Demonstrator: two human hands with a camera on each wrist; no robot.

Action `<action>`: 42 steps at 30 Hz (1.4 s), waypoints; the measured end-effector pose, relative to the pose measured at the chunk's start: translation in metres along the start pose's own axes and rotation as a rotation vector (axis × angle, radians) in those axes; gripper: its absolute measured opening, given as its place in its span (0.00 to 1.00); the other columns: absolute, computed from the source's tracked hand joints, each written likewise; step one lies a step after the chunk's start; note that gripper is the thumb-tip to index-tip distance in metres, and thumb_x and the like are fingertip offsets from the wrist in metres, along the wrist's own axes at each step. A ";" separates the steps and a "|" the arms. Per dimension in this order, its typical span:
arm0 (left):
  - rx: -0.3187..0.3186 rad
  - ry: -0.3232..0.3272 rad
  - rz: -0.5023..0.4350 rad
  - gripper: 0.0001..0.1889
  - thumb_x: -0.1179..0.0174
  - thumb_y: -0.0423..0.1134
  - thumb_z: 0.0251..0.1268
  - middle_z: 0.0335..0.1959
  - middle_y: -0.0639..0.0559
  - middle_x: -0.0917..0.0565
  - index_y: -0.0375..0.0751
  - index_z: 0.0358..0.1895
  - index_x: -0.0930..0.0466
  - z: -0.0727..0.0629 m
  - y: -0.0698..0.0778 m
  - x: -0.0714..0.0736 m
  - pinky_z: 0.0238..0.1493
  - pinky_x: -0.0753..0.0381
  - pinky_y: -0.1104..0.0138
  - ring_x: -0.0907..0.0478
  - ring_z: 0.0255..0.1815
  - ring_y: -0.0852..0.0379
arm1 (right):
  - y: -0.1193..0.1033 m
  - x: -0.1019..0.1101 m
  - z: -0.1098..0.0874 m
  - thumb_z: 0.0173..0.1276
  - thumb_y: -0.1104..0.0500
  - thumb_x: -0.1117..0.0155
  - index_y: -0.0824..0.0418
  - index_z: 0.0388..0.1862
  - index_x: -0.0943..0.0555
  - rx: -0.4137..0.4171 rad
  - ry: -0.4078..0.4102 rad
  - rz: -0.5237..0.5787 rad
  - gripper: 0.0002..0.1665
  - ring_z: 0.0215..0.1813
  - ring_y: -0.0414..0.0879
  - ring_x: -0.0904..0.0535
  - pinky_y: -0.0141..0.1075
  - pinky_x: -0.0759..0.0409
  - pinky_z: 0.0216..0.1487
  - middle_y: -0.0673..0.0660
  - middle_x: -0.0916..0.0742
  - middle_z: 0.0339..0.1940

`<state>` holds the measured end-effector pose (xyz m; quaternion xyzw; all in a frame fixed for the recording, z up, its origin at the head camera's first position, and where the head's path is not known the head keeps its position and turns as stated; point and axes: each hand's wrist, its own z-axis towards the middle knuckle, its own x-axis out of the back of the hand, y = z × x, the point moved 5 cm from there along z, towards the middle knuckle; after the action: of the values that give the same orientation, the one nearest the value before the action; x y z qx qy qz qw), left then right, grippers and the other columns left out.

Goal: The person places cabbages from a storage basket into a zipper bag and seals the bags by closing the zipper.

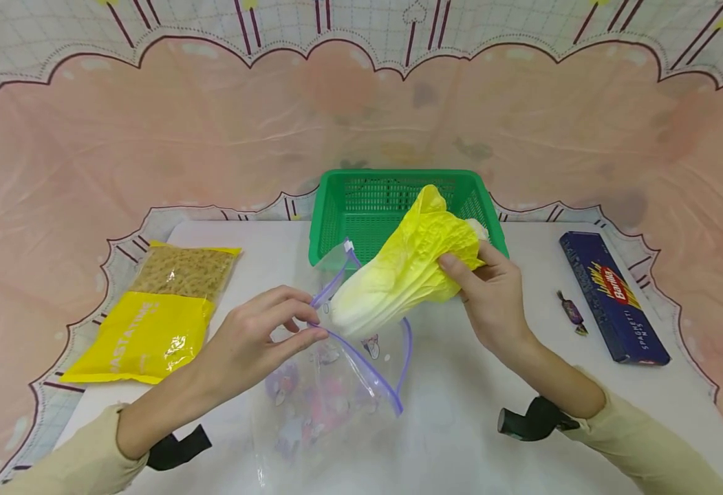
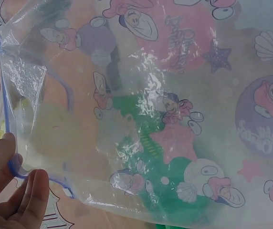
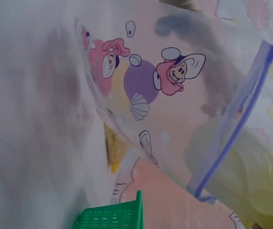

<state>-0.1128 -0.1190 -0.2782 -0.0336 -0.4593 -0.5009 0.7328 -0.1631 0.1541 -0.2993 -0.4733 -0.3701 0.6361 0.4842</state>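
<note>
A clear zip bag [image 1: 324, 405] with cartoon prints and a purple zip edge hangs over the table, its mouth spread. My left hand [image 1: 268, 333] pinches that zip edge between thumb and fingers; the left wrist view shows the same hand [image 2: 17, 191] at the bag's corner. In my right hand [image 1: 491, 295] is a yellow-green napa cabbage [image 1: 404, 261], gripped by its leafy end. Its white base sits inside the bag's opening, and through the film I see it pale in the right wrist view, where the cabbage [image 3: 251, 176] crosses the purple edge.
Behind the bag stands a green plastic basket [image 1: 361, 230]. On the left lies a yellow pasta bag [image 1: 150, 316]. To the right are a wrapped candy [image 1: 572, 313] and a blue spaghetti box [image 1: 615, 299] on the white table [image 1: 460, 412].
</note>
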 end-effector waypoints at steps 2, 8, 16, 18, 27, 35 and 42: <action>0.003 -0.001 -0.001 0.08 0.33 0.46 0.59 0.39 0.53 0.16 0.46 0.36 0.17 0.000 0.000 0.000 0.35 0.19 0.80 0.18 0.32 0.64 | 0.002 -0.003 -0.001 0.69 0.70 0.41 0.58 0.53 0.20 0.020 -0.004 -0.039 0.16 0.42 0.40 0.14 0.31 0.14 0.45 0.49 0.13 0.44; 0.017 -0.009 -0.001 0.11 0.35 0.49 0.60 0.39 0.55 0.17 0.46 0.36 0.17 0.000 -0.001 -0.001 0.36 0.19 0.80 0.18 0.31 0.65 | 0.007 -0.014 -0.010 0.66 0.73 0.40 0.62 0.51 0.20 0.135 -0.091 -0.150 0.17 0.40 0.40 0.14 0.32 0.14 0.43 0.48 0.14 0.43; 0.010 0.005 -0.020 0.14 0.26 0.32 0.46 0.40 0.54 0.17 0.47 0.36 0.17 0.002 0.004 -0.001 0.34 0.19 0.80 0.18 0.29 0.66 | 0.016 -0.038 -0.022 0.60 0.76 0.36 0.71 0.58 0.33 0.198 -0.307 -0.292 0.28 0.42 0.39 0.19 0.33 0.13 0.38 0.52 0.23 0.48; 0.003 0.009 -0.025 0.13 0.26 0.32 0.47 0.40 0.54 0.16 0.46 0.37 0.17 0.002 0.006 0.000 0.34 0.19 0.80 0.18 0.30 0.65 | 0.018 -0.043 -0.023 0.59 0.77 0.36 0.69 0.62 0.34 0.181 -0.363 -0.322 0.33 0.44 0.40 0.21 0.33 0.13 0.37 0.56 0.24 0.49; -0.012 0.002 -0.009 0.07 0.30 0.38 0.55 0.41 0.54 0.16 0.46 0.36 0.18 0.000 0.009 0.002 0.37 0.19 0.81 0.19 0.32 0.65 | 0.023 -0.046 -0.023 0.59 0.69 0.31 0.61 0.64 0.27 0.166 -0.512 -0.584 0.33 0.34 0.42 0.30 0.26 0.30 0.22 0.55 0.21 0.45; -0.005 -0.022 -0.020 0.12 0.27 0.31 0.48 0.42 0.52 0.16 0.42 0.37 0.18 0.001 0.007 0.001 0.39 0.20 0.82 0.19 0.34 0.64 | 0.031 -0.046 -0.021 0.58 0.66 0.29 0.57 0.43 0.21 0.186 -0.692 -0.637 0.15 0.60 0.48 0.26 0.35 0.19 0.57 0.55 0.21 0.54; 0.008 -0.037 -0.042 0.12 0.27 0.31 0.48 0.42 0.51 0.16 0.42 0.37 0.18 0.001 0.006 -0.001 0.42 0.20 0.82 0.18 0.38 0.62 | 0.036 -0.048 -0.022 0.62 0.59 0.29 0.56 0.53 0.28 0.133 -0.879 -0.762 0.23 0.57 0.48 0.21 0.36 0.18 0.56 0.55 0.18 0.58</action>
<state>-0.1084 -0.1152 -0.2756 -0.0305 -0.4753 -0.5135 0.7138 -0.1475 0.0991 -0.3268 0.0329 -0.6397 0.5754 0.5086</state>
